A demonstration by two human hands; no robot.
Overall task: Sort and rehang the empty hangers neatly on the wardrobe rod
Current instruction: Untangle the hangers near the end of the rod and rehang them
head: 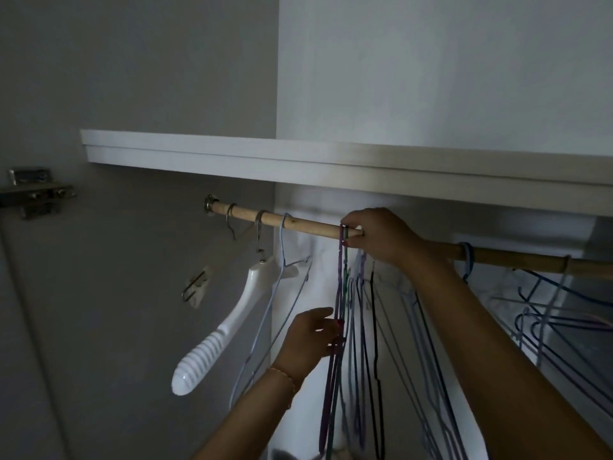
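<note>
Right hand (378, 235) was pinching the purple hanger (338, 293) hook up on the wooden rod (315, 225), left hand (310, 340) gripped its lower part. White plastic hanger (225, 330) hung further left.

Dim grey wardrobe interior (139, 78) w/ white shelf (298, 161), metal hinge (33, 194) at left, prob. door.

Pale round wooden wardrobe rod (311, 225) looked matt, bare-grained, set in a shiny metal end socket (209, 204). Chunky white plastic hanger (219, 336) was glossy, ribbed at its end, with a metal hook. Thin wire hangers (371, 327) looked smooth-coated. White shelf board (232, 153) was smooth, matt. Door hinge (33, 193) was dull metal.
</note>
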